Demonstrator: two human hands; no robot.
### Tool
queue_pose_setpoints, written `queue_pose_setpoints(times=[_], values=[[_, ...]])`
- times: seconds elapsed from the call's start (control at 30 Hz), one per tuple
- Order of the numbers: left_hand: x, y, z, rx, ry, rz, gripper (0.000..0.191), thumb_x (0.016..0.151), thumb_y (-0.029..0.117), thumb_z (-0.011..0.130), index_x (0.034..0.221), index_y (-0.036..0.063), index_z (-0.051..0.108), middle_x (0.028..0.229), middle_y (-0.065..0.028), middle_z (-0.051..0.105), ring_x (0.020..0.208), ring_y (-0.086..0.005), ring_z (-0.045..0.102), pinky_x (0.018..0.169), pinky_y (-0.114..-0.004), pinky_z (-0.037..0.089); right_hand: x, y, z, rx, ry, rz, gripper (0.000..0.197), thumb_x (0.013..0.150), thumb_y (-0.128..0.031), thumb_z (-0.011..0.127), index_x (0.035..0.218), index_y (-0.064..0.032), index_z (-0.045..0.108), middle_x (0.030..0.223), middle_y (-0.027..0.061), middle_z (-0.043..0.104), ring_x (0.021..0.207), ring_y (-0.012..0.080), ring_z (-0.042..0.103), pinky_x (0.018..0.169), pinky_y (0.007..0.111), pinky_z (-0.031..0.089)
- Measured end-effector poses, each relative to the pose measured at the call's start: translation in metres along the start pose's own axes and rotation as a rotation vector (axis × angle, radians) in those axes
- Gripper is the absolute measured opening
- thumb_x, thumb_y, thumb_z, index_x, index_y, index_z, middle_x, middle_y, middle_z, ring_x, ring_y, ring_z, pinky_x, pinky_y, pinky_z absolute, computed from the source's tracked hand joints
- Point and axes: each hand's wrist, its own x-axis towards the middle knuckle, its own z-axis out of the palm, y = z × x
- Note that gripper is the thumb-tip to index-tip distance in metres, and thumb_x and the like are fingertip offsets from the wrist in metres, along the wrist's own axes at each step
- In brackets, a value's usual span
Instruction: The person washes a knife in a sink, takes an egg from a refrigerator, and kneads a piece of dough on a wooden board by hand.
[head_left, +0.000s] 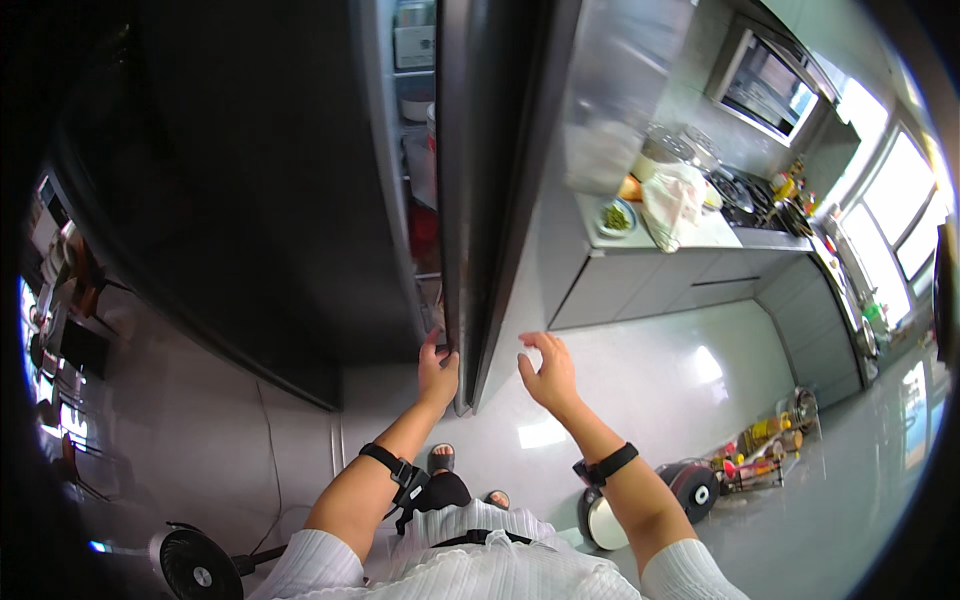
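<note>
A dark refrigerator door (487, 187) stands partly swung out in front of me. My left hand (438, 371) is at its inner edge, low down, with the fingertips partly hidden in the gap; it seems to touch the edge. My right hand (550, 369) is held in the air to the right of the door, fingers apart and curved, with nothing in it. Through the gap show shelves with a white bowl (417, 107), a pale box (415, 46) and something red (424, 232) lower down. The other dark door (225, 165) is at the left.
On the right, a counter (606, 241) holds a plate of green food (616, 217), a white plastic bag (673, 202) and a gas stove (742, 195). A floor fan (201, 574) stands at lower left. Appliances (686, 491) and a bottle rack (757, 474) are on the floor at right.
</note>
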Motion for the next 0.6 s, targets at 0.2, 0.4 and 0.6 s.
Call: queue_pose_setpoints(times=[0.2, 0.4, 0.6], values=[[0.080, 0.033, -0.045, -0.104, -0.104, 0.022, 0.069, 0.095, 0.006, 0.059, 0.157, 0.0118, 0.029, 0.159, -0.0135, 0.035, 0.132, -0.0279, 0.052, 0.107, -0.035, 0.044, 0.140, -0.014, 0.063, -0.106, 0.020, -0.201, 0.057, 0.079, -0.010, 0.067, 0.135, -0.0071, 0.052, 0.129, 0.0148, 0.058, 0.119, 0.0357, 0.053, 0.096, 0.045, 0.044], [0.190, 0.052, -0.055, -0.161, -0.247, 0.074, 0.071, 0.099, 0.009, 0.054, 0.161, 0.0161, 0.021, 0.165, -0.0134, 0.023, 0.142, -0.0299, 0.041, 0.105, -0.033, 0.040, 0.254, 0.002, 0.150, -0.108, 0.038, -0.065, 0.085, 0.073, -0.011, 0.074, 0.149, -0.0013, 0.037, 0.152, 0.0210, 0.035, 0.133, 0.0408, 0.044, 0.105, 0.045, 0.043], [0.242, 0.057, -0.040, -0.197, -0.273, 0.023, 0.067, 0.099, 0.007, 0.053, 0.159, 0.0176, 0.025, 0.164, -0.0060, 0.026, 0.138, -0.0242, 0.043, 0.105, -0.033, 0.040, 0.263, -0.017, 0.162, -0.002, -0.065, -0.081, 0.101, 0.074, -0.004, 0.074, 0.156, 0.0012, 0.015, 0.152, 0.0296, 0.027, 0.138, 0.0500, 0.035, 0.110, 0.046, 0.040]])
